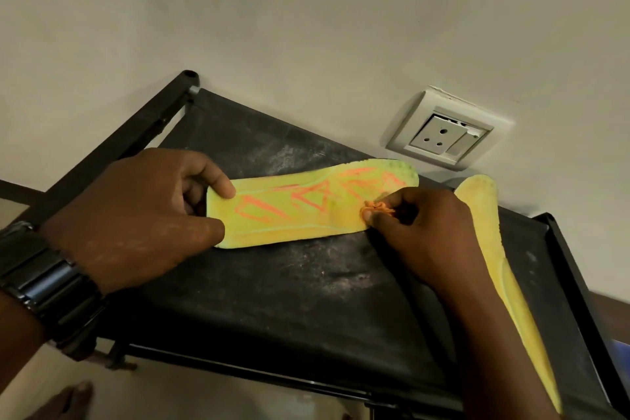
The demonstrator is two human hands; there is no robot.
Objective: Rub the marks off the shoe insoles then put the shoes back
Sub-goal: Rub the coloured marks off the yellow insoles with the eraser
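A yellow insole (293, 222) with orange marks drawn on it lies flat on the black top shelf (289, 300) of a rack. My left hand (136, 211) pins its near left end, thumb on top and fingers at its edge. My right hand (426, 232) pinches a small orange-stained wad (376, 208), perhaps a scrap of cloth or eraser, and presses it on the insole's right part. A second yellow insole (501, 266) lies along the shelf's right side, partly hidden by my right forearm. No shoes are in sight.
The shelf has a black metal frame (136, 136) and dusty fabric top, set against a pale wall. A white wall socket (443, 133) sits just behind the insole's far end. A bare foot (68, 399) shows on the floor at the lower left.
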